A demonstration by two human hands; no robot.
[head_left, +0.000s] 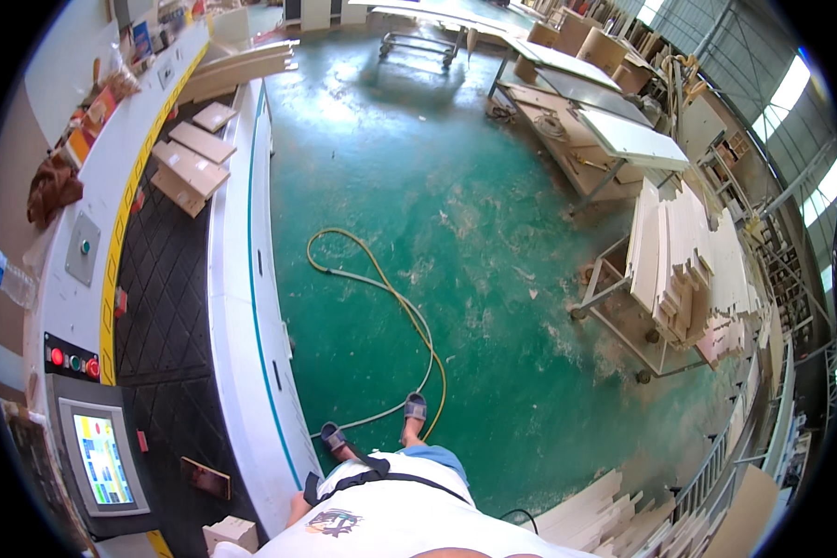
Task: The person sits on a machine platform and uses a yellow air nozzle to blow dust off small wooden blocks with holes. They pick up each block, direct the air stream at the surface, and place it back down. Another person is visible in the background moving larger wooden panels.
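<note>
A small patch of skin, apparently part of my left arm or hand, shows beside my white shirt at the machine's white side rail. Its fingers are hidden, so whether it holds anything cannot be made out. My right hand is out of view. Nearest on the left, a phone-like dark slab lies on the machine's black bed, with a stack of pale boards below it. A control screen and a red button stand at the far left. Several pale panels rest farther up the bed.
A yellow and grey hose loops over the green floor ahead of my sandalled feet. To the right stands a wheeled cart stacked with boards. Beyond it is a worktable with panels. Boards lie at lower right.
</note>
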